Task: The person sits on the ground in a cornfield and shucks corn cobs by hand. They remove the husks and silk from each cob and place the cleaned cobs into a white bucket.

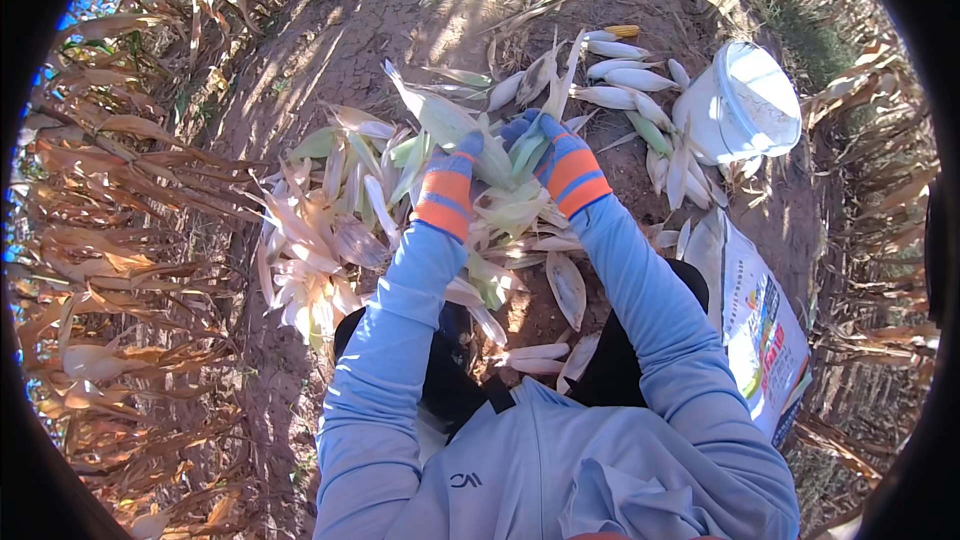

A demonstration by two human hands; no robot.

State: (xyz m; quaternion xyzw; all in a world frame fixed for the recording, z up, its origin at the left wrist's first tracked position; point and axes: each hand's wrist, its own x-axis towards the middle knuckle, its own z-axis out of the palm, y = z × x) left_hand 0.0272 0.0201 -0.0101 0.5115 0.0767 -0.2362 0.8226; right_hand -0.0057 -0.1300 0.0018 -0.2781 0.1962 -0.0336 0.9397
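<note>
Both of my hands wear grey-blue work gloves with orange bands. My left hand grips a bundle of pale corn husk that sticks up and to the left. Strips of greenish husk are held in my right hand, a short way to the right. Between the hands the husk leaves hang together; whether an ear is inside them is hidden. Below and left of my hands spreads a heap of stripped husks. Several ears of corn still in pale husk lie beyond my right hand.
A white plastic bucket lies tipped on its side at the right. One bare yellow ear shows at the far end of the ears. A printed woven sack lies by my right arm. Dry corn stalks line both sides of the dirt strip.
</note>
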